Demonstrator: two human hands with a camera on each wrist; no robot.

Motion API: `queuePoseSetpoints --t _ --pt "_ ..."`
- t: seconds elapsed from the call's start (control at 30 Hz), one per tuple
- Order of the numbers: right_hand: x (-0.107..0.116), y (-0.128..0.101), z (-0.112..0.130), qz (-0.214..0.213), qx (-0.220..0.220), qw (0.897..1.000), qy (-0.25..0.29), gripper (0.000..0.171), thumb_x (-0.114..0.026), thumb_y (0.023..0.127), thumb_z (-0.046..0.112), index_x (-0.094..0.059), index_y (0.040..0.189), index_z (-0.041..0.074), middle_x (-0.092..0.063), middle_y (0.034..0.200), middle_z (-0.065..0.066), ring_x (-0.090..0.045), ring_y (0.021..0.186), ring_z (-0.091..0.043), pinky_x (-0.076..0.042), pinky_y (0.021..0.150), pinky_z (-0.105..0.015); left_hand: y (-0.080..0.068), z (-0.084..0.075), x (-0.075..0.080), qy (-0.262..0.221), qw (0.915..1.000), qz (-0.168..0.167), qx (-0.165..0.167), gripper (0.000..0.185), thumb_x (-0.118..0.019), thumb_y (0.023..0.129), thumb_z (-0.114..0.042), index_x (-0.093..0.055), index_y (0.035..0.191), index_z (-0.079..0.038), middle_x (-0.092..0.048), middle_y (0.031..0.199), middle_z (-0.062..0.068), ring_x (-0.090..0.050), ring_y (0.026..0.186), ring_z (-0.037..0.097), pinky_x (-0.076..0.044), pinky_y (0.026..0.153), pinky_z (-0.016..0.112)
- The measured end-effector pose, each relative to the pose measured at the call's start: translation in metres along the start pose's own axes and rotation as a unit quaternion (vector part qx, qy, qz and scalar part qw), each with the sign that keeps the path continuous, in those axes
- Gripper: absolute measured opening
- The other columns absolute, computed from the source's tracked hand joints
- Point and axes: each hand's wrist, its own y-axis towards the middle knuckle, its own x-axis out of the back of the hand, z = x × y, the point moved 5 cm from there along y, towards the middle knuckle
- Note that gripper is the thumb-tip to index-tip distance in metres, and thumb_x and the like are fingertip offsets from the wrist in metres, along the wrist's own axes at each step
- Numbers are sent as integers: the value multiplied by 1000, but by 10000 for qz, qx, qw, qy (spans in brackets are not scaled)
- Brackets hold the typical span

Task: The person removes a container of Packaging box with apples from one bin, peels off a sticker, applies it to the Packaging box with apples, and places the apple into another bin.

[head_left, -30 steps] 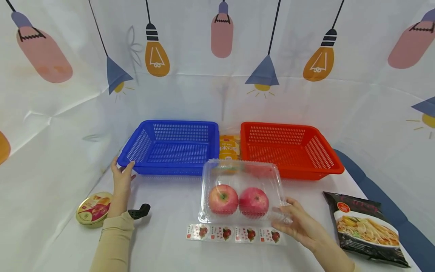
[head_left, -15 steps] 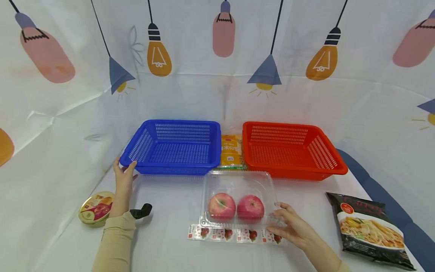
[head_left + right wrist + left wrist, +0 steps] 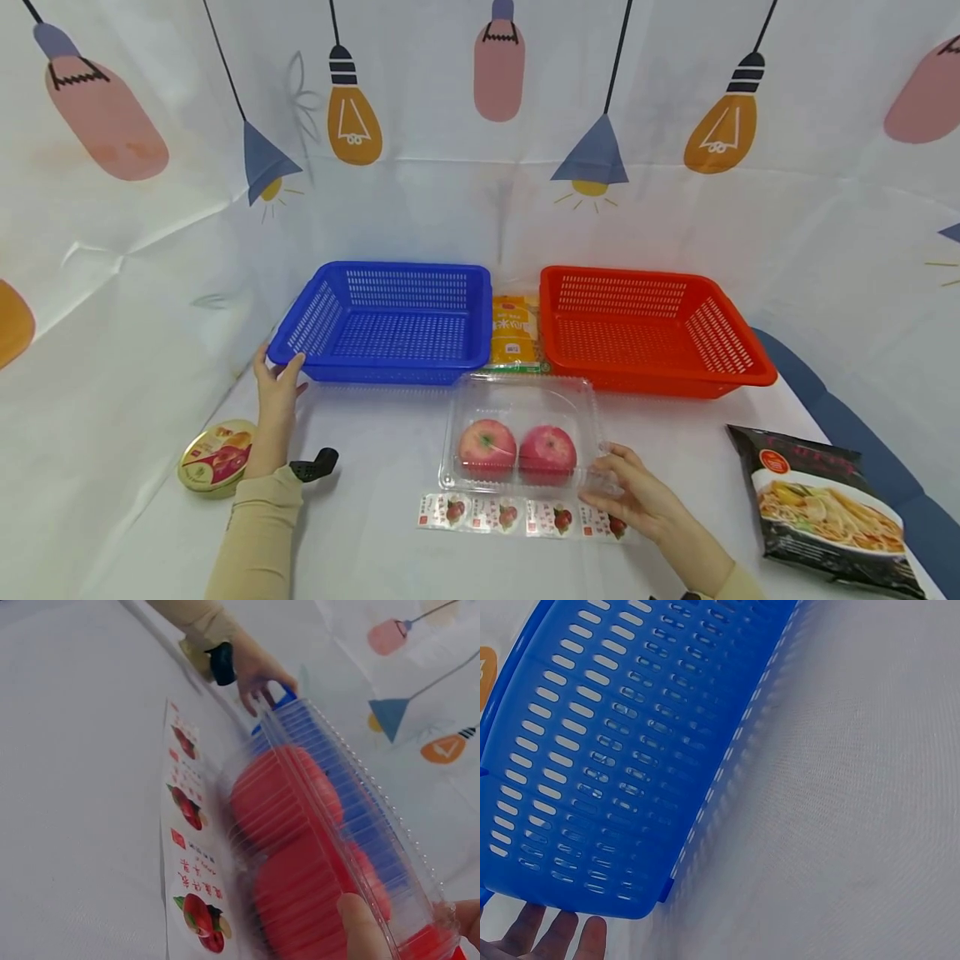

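A clear plastic clamshell box point(image 3: 525, 402) holds two red apples, one on the left point(image 3: 487, 446) and one on the right point(image 3: 547, 452). My right hand point(image 3: 637, 496) pinches the box at its right side, with the thumb point(image 3: 361, 930) on the near face in the right wrist view. Just in front of the box lies a strip of labels point(image 3: 551, 518) printed with red apples. At the far left, my left hand point(image 3: 277, 400) grips the front left corner of a blue plastic basket point(image 3: 397, 371). Its fingertips point(image 3: 592, 937) show at the basket's end in the left wrist view.
Beside the blue basket stands a red basket point(image 3: 652, 379), with a yellow food bag point(image 3: 513, 333) between them. A round lidded tin point(image 3: 217, 457) sits by my left forearm. A black noodle packet point(image 3: 828, 508) lies at the right. A printed curtain point(image 3: 420, 208) hangs behind.
My right hand has lowered the apple box and brought it slightly left, uncovering more of the yellow bag. My left hand stays on the blue basket. The view has shifted a little.
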Motion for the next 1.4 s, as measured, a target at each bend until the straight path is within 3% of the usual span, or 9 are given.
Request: queuePoseSetpoints --t 0.23,0.4,0.57,0.7,0.97,1.07,1.17,1.3,1.4 --pt "2 3 -2 -68 51 9997 -212 41 -47 92 10 -23 125 10 -21 122 -15 -44 103 -38 -50 81 -46 -10 -5 -2 -175 9998 62 32 80 -46 95 -33 15 146 -26 -7 151 17 -24 134 27 -29 106 47" --pt "4 5 -5 -296 79 9930 -1141 49 -49 92 21 -19 129 9 -23 125 -20 -50 97 -40 -53 73 -47 -39 -12 -3 -263 9993 -216 -121 80 -40 95 -43 21 142 -23 2 150 19 -16 137 31 -22 110 47" --pt "4 4 -4 -543 219 9771 -2047 53 -49 92 30 -21 131 8 -29 126 -26 -54 95 -37 -55 66 -45 -93 -25 -16 819 9868 -162 -1388 70 -50 94 -24 -4 143 -5 -18 140 24 -24 128 37 -25 105 48" --pt "7 4 -3 -811 307 9610 -2624 50 -49 91 34 -28 127 7 -37 126 -26 -57 94 -32 -56 65 -42 -133 -24 -38 2634 9286 508 -2566 41 -58 88 -11 -46 123 7 -52 118 23 -45 114 36 -36 93 48" --pt "9 -1 12 -1034 1007 9181 -3692 59 -48 93 44 -32 130 1 -41 126 -30 -45 110 -44 -55 65 -42 -188 6 -78 4757 7992 2150 -2981 15 -68 82 -21 -68 92 -10 -67 90 0 -62 91 23 -48 81 42" --pt "6 -10 27 -1232 1599 8733 -4435 60 -48 93 43 -33 133 1 -45 127 -28 -47 113 -42 -53 75 -45 -206 15 -88 5157 7356 2612 -3532 24 -72 77 -26 -68 94 -9 -66 94 2 -62 89 22 -50 78 41" --pt "-4 -22 38 -1543 2598 8105 -5018 52 -55 92 33 -39 131 3 -50 126 -22 -50 111 -37 -48 83 -48 -219 23 -95 5430 6836 2941 -3892 36 -73 74 -32 -67 101 -8 -63 104 6 -60 95 25 -49 79 43" --pt "-38 -45 39 -1106 5117 6951 -4927 32 -60 88 17 -55 115 0 -59 112 -15 -54 99 -28 -45 86 -36 -226 34 -101 5578 6573 3217 -3916 49 -73 73 -37 -62 111 -8 -58 117 11 -55 106 29 -47 84 48" --pt "-71 -63 23 232 6721 5731 -4682 21 -55 89 15 -62 102 1 -62 103 -10 -55 94 -23 -41 90 -27 -228 41 -104 5636 6481 3298 -3919 56 -73 72 -41 -60 115 -8 -56 120 12 -53 109 30 -46 85 48"
